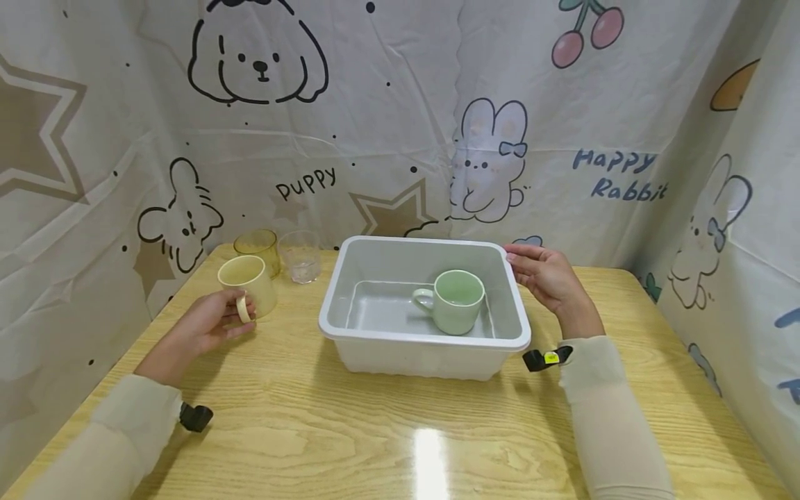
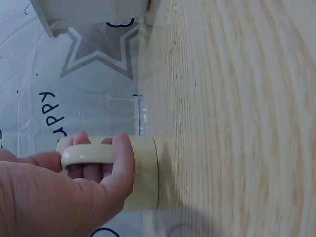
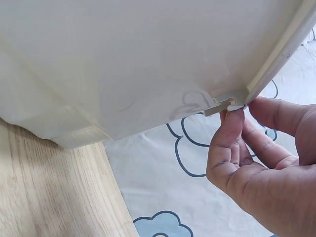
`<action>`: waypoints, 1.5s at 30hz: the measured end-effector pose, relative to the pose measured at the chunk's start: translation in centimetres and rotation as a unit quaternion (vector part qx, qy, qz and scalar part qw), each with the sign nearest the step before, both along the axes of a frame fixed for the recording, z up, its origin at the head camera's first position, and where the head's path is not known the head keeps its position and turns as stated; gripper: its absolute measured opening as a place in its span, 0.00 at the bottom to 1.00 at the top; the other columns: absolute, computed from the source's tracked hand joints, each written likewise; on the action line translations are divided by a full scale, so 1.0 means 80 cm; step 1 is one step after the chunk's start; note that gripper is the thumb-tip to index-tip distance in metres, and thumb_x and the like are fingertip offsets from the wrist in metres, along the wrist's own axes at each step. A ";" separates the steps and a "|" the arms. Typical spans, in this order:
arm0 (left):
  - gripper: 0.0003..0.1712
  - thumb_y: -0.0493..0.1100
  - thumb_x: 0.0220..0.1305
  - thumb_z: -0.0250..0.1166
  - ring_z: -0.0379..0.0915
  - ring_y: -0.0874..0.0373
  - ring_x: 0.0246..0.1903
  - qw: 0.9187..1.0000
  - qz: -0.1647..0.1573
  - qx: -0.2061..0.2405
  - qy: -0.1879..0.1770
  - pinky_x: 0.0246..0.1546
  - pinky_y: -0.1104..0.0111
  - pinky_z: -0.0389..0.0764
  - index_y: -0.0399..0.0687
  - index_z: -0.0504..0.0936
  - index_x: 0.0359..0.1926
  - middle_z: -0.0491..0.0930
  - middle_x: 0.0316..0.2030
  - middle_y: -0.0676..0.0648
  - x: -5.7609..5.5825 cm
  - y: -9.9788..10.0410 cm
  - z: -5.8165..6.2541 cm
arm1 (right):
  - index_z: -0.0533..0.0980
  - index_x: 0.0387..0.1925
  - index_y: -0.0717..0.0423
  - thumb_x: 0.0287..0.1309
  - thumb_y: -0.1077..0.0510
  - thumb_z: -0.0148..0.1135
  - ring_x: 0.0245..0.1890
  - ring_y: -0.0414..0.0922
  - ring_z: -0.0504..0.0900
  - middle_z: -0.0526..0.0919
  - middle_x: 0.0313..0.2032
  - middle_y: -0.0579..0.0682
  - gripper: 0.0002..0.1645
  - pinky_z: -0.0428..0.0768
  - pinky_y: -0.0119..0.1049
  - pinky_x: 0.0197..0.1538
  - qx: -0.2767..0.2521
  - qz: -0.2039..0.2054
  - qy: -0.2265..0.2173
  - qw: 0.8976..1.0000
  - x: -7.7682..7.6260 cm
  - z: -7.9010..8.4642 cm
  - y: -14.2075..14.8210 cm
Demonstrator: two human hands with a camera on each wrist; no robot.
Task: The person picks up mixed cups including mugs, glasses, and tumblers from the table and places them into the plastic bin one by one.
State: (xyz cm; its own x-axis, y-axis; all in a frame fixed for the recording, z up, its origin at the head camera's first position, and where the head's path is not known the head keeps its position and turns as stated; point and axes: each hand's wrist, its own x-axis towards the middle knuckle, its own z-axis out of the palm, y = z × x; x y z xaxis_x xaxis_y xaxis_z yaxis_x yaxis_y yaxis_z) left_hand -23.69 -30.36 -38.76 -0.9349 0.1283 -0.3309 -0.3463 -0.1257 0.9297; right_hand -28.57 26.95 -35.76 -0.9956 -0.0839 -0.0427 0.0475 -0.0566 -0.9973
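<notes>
At the left of the table, my left hand (image 1: 209, 319) holds a pale yellow mug (image 1: 265, 297) by its handle. In the left wrist view, fingers pass through the loop of the handle (image 2: 89, 154), and the mug's base is right by the tabletop. My right hand (image 1: 550, 278) grips the far right corner of a light grey plastic basin (image 1: 419, 357). The right wrist view has thumb and fingers (image 3: 229, 131) pinching the basin's rim from outside. Inside the basin, toward its right end, a green mug (image 1: 459, 314) stands upright, handle pointing left.
Just behind the yellow mug are an amber glass (image 1: 269, 243) and a clear glass (image 1: 301, 267), near the table's back edge. A printed curtain (image 1: 387, 118) encloses the wooden table (image 1: 300, 430) at the back and sides.
</notes>
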 end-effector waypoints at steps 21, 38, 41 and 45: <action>0.17 0.47 0.81 0.48 0.80 0.60 0.35 0.997 0.060 -0.022 0.033 0.45 0.62 0.86 0.39 0.77 0.44 0.80 0.32 0.51 0.004 0.014 -0.001 | 0.73 0.63 0.67 0.68 0.59 0.67 0.44 0.42 0.83 0.82 0.49 0.48 0.27 0.84 0.29 0.48 -0.005 0.000 0.000 1.000 -0.001 0.000 0.001; 0.17 0.45 0.80 0.52 0.78 0.57 0.33 0.993 0.057 -0.009 0.106 0.39 0.64 0.87 0.39 0.80 0.38 0.79 0.27 0.50 0.018 0.014 0.022 | 0.74 0.62 0.67 0.67 0.60 0.67 0.43 0.41 0.84 0.84 0.47 0.47 0.26 0.84 0.30 0.48 -0.014 0.002 0.005 1.000 -0.002 -0.002 0.000; 0.19 0.45 0.80 0.53 0.78 0.57 0.31 0.990 0.060 -0.019 0.124 0.35 0.66 0.86 0.41 0.81 0.33 0.79 0.24 0.50 0.019 0.014 0.029 | 0.73 0.63 0.67 0.67 0.60 0.67 0.42 0.41 0.84 0.84 0.46 0.46 0.26 0.84 0.30 0.48 -0.010 0.001 0.006 1.000 -0.002 -0.002 0.000; 0.18 0.45 0.80 0.53 0.77 0.58 0.28 0.988 0.064 -0.021 0.140 0.33 0.66 0.86 0.40 0.81 0.33 0.78 0.23 0.50 0.020 0.015 0.035 | 0.73 0.63 0.68 0.67 0.60 0.67 0.43 0.41 0.84 0.83 0.47 0.47 0.27 0.84 0.30 0.48 -0.006 0.000 0.006 1.000 -0.002 -0.002 0.000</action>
